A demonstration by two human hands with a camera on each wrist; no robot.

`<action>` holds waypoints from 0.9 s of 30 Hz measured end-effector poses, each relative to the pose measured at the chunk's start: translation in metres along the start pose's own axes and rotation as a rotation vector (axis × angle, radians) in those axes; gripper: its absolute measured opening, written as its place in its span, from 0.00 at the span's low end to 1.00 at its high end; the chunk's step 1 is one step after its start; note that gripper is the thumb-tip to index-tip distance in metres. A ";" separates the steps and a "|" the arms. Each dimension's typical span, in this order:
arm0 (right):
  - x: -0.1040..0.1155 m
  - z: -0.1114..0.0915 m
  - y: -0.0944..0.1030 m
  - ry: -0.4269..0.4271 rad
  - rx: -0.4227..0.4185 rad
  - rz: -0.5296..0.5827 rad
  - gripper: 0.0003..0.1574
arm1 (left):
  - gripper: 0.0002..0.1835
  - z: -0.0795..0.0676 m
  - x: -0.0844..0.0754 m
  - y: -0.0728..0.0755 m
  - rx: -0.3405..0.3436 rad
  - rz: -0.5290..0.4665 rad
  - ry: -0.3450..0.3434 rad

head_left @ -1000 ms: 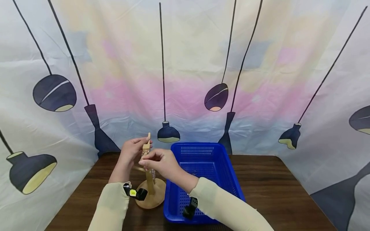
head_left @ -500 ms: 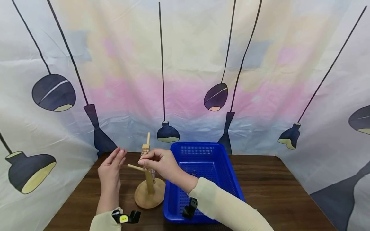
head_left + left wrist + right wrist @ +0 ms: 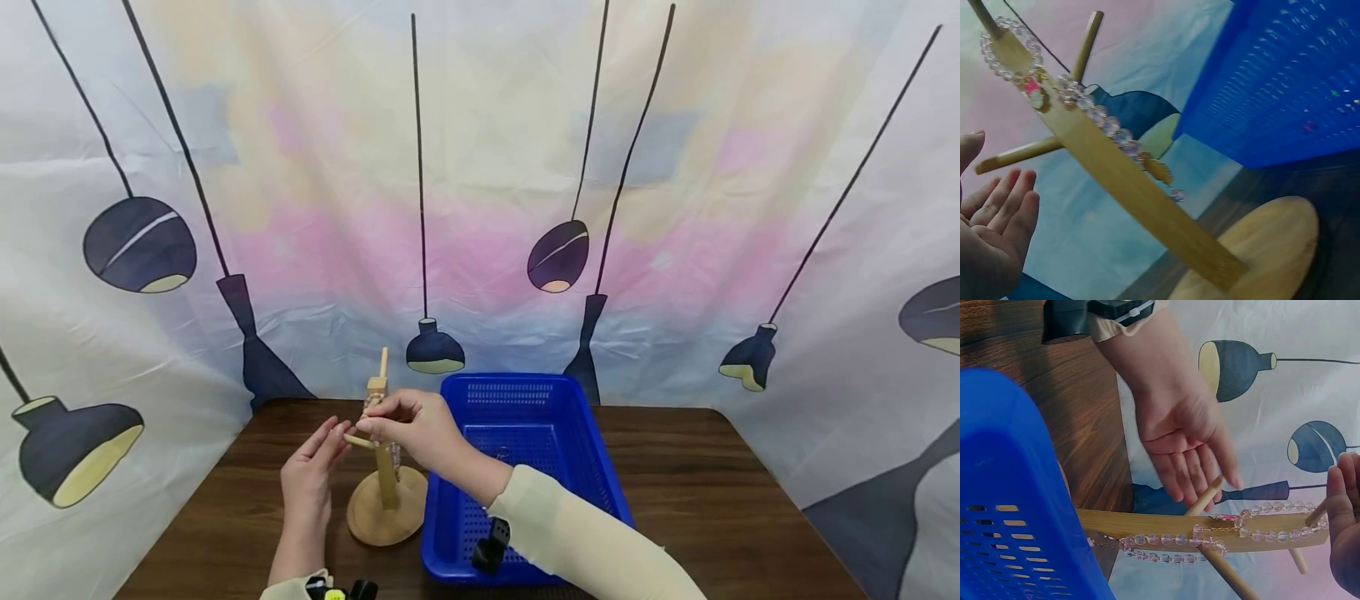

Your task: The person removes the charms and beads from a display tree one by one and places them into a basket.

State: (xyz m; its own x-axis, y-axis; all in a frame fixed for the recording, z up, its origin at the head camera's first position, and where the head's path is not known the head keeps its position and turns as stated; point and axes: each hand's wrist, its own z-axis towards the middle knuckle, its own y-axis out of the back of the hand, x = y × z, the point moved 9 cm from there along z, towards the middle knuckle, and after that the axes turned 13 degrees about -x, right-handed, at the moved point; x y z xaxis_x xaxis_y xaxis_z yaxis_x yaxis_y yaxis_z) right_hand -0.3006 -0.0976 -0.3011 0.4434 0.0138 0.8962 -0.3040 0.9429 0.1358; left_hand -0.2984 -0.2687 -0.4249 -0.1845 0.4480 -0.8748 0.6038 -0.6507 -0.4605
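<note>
Around the tip of a lower peg [image 3: 1019,156], the left grip [image 3: 309,479] hangs loose, thumb and fingers apart; whether it touches wood I cannot tell. To its right, the right grip [image 3: 420,425] appears to pinch an upper peg [image 3: 986,20], probably to steady the wooden stand [image 3: 1141,199]. Close by both, beaded bracelets [image 3: 1110,125] hang over pegs, which keeps them off the surface [image 3: 675,475]. Below the right grip, the blue basket [image 3: 517,408] crowds the round base [image 3: 367,518]; outward from the left grip, free air runs to the surface's left edge.
</note>
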 end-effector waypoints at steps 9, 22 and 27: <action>0.002 -0.002 -0.001 -0.007 0.013 0.002 0.12 | 0.13 -0.002 0.014 -0.006 0.056 -0.148 0.079; 0.004 0.000 0.002 -0.053 0.032 -0.058 0.10 | 0.15 0.000 0.014 -0.007 0.021 -0.106 0.001; 0.009 0.003 0.004 -0.060 0.070 -0.080 0.11 | 0.15 0.000 0.015 -0.007 0.007 -0.072 -0.009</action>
State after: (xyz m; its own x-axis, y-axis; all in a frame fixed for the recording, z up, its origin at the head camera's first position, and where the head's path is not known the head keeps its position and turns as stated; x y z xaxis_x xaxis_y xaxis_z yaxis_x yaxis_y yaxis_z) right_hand -0.3004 -0.0950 -0.2916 0.4177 -0.0821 0.9049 -0.3289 0.9147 0.2348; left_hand -0.3051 -0.2577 -0.4345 -0.2336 0.4884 -0.8408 0.5831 -0.6216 -0.5231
